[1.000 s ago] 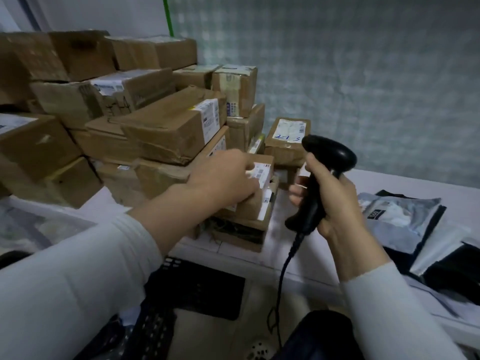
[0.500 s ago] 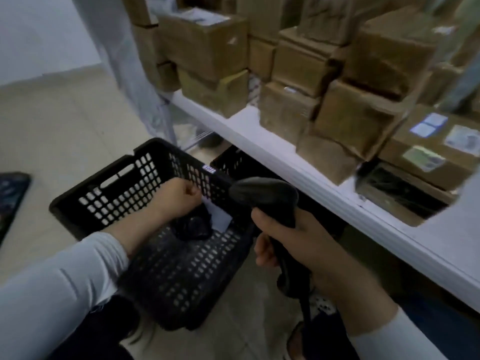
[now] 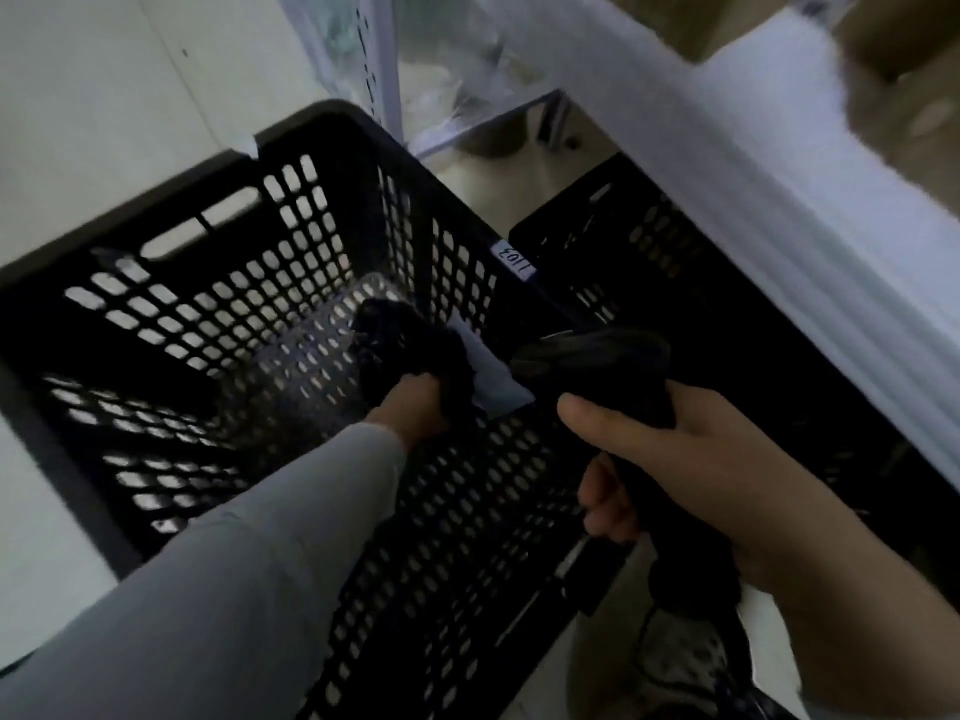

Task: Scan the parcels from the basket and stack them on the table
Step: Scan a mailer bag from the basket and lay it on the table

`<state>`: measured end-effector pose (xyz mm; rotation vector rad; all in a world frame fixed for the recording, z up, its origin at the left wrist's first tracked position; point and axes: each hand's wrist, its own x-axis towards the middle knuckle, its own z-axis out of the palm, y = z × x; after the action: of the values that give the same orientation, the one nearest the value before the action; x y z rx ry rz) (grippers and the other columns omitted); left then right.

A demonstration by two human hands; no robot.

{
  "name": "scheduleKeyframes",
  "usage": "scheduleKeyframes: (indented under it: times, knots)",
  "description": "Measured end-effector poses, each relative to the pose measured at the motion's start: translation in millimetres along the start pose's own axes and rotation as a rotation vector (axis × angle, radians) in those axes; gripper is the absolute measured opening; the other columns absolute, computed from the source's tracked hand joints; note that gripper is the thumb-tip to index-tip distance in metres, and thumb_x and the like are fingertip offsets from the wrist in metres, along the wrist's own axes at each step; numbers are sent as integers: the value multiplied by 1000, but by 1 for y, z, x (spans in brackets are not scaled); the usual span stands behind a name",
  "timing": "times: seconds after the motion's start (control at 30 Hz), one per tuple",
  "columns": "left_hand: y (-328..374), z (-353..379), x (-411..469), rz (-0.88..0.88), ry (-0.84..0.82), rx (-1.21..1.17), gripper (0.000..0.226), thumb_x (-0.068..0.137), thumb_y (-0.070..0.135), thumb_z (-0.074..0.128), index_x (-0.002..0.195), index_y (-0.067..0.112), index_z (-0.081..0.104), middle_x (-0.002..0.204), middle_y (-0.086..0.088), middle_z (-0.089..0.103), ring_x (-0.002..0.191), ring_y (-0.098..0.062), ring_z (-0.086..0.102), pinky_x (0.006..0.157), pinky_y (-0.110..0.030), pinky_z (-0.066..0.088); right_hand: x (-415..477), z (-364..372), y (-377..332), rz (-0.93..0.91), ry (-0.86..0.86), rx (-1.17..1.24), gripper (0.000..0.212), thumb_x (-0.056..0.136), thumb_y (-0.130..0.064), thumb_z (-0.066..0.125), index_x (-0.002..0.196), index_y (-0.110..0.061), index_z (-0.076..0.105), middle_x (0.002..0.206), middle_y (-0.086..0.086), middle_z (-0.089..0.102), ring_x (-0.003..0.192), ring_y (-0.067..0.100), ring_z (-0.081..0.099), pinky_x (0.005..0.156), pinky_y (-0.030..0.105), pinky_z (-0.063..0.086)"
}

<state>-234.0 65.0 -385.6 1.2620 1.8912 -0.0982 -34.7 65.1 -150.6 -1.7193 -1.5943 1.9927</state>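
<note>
Both hands are busy: your left hand (image 3: 415,407) is clamped on a soft black parcel (image 3: 402,337) low inside the black basket (image 3: 332,114), its white label (image 3: 491,379) showing at 3 o'clock of your fist. Your right hand (image 3: 691,459) is wrapped round the barcode scanner (image 3: 592,356) just beside it. A second ago that left hand lay on the cardboard stack on the table (image 3: 753,163), now at 1 o'clock, so a fresh pick has begun. Blur and dim light hide the label's print.
</note>
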Motion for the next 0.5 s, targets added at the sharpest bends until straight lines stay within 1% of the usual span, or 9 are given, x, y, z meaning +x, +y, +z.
scheduleKeyframes:
  times: [0.03,0.07,0.13,0.17,0.23,0.27,0.33,0.43,0.5]
  knots:
    - [-7,12,12,-10,-3,35,60,90,27,61,139,3,37,137,-21,42,125,-37,41,104,-39,35,7,0,-3,-3,-16,3,32,68,-44,69,95,-28,63,63,13,68,55,26,65,49,30,52]
    - [-14,25,23,-26,2,81,62,89,28,61,138,3,33,136,-20,38,125,-38,39,104,-43,37,14,1,-5,-1,-35,12,37,63,-45,69,95,-27,63,62,13,67,54,26,65,49,29,52]
    - [-22,48,42,-42,30,188,48,94,26,52,134,4,35,133,-17,36,123,-35,38,99,-45,42,26,2,-10,8,-68,24,43,55,-46,68,94,-27,65,62,14,67,53,26,64,48,29,51]
    - [-22,55,49,-52,60,248,40,97,23,45,132,5,36,133,-15,37,123,-33,38,96,-44,43,32,2,-11,8,-76,26,43,53,-47,68,91,-27,66,61,14,66,52,27,64,47,29,51]
    - [-20,63,59,-45,144,389,34,100,20,35,130,7,40,132,-12,40,123,-29,41,91,-39,42,41,2,-13,-1,-75,38,39,49,-47,69,81,-25,68,60,16,66,49,27,63,45,29,50]
    - [-19,66,63,-19,167,461,33,100,19,34,130,7,43,132,-12,43,122,-29,43,91,-37,42,44,0,-13,-6,-72,43,38,49,-46,70,79,-24,69,59,17,66,49,27,63,45,29,50]
    - [-20,69,68,38,158,555,34,99,17,34,128,7,48,131,-12,49,120,-29,47,92,-35,41,47,-2,-13,-13,-65,33,40,51,-46,70,82,-21,69,60,17,66,48,27,63,45,28,51]
    - [-26,63,58,56,194,559,30,97,17,39,121,11,56,125,-9,57,116,-27,54,91,-33,40,43,-3,-14,-5,-60,35,42,53,-46,70,87,-21,69,61,17,66,50,29,64,46,30,51]
    - [-31,47,44,56,230,434,25,95,21,45,114,16,61,119,-6,61,110,-26,58,90,-32,39,34,-3,-15,-7,-54,66,39,55,-45,71,86,-21,69,61,17,65,50,29,63,45,30,51]
